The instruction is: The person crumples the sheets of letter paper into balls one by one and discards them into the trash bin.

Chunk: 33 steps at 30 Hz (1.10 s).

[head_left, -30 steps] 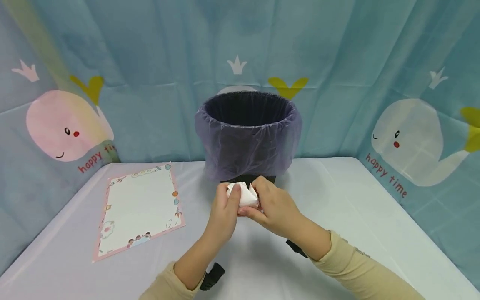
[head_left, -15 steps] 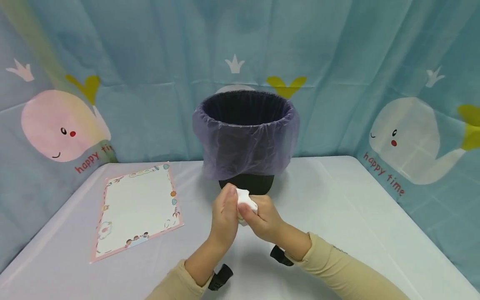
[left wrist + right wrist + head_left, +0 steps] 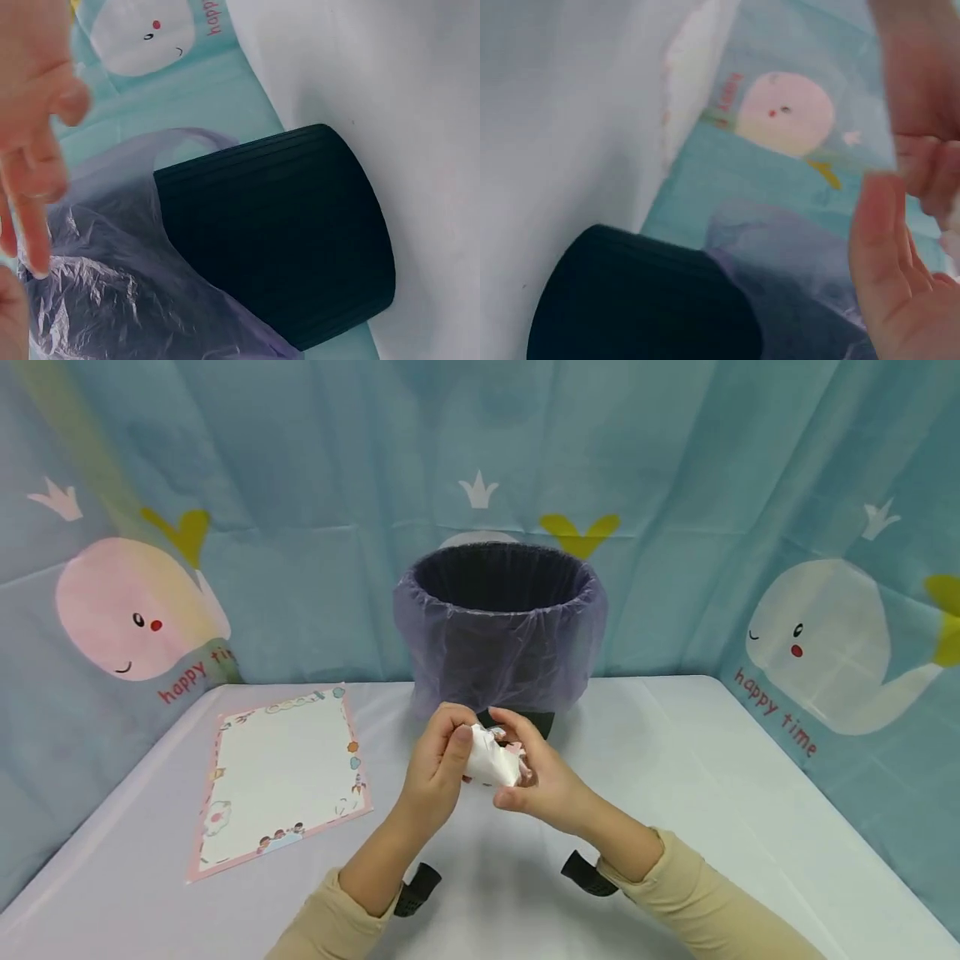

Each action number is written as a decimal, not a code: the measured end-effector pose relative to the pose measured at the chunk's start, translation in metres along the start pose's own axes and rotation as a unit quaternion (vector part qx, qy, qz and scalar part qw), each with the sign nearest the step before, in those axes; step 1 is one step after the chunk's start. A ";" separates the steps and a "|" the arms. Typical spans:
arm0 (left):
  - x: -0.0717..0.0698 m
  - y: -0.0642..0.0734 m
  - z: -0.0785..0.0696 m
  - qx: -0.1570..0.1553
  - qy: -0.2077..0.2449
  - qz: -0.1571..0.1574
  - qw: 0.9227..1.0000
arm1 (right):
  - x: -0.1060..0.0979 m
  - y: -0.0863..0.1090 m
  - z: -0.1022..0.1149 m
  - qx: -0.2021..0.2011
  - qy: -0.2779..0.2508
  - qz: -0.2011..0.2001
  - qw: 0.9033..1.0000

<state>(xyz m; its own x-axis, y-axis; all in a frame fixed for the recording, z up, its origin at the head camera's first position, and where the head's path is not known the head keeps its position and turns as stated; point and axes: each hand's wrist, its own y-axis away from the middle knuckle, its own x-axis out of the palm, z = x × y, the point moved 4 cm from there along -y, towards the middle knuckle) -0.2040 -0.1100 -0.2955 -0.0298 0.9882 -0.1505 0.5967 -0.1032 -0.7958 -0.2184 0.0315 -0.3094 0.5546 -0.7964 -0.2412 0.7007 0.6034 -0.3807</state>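
A crumpled white sheet of paper [image 3: 492,763] with pink printed bits is held up in front of the bin. My left hand [image 3: 438,764] grips its left end, thumb along the top. Cupped loosely at the paper's right end is my right hand [image 3: 546,783], with its thumb and fingers apart. In the left wrist view the right hand [image 3: 34,135] shows several extended fingers, while only a sliver of the left hand [image 3: 10,309] appears at the edge. The right wrist view has my right hand [image 3: 904,300] lower right and the left hand [image 3: 926,97] above it.
A black bin [image 3: 513,722] lined with a translucent purple bag [image 3: 502,652] stands at the back of the white table [image 3: 712,793]. A flat sheet with a pink decorated border [image 3: 281,777] lies to the left. Blue whale-print curtain [image 3: 315,460] encloses three sides.
Both hands squeezed the paper together half a second ago. Now the right hand has loosened and moved slightly right, uncovering more of the crumpled paper, which the left hand keeps holding.
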 end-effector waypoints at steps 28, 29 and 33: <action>0.028 0.026 0.014 -0.365 0.234 -0.021 0.901 | 0.007 -0.009 0.002 -0.404 0.189 -0.125 0.886; 0.028 0.027 0.016 -0.378 0.244 -0.031 0.893 | 0.008 -0.010 0.001 -0.397 0.195 -0.133 0.887; 0.025 0.026 0.021 -0.425 0.251 -0.035 0.869 | 0.007 -0.013 0.003 -0.316 0.248 -0.149 0.904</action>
<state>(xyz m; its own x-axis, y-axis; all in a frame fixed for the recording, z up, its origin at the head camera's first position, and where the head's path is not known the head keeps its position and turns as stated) -0.2056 -0.0906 -0.3323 0.1366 0.9358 0.3250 0.9906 -0.1309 -0.0394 -0.2227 0.0182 -0.3034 0.0038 -0.9348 -0.3553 0.3028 0.3397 -0.8905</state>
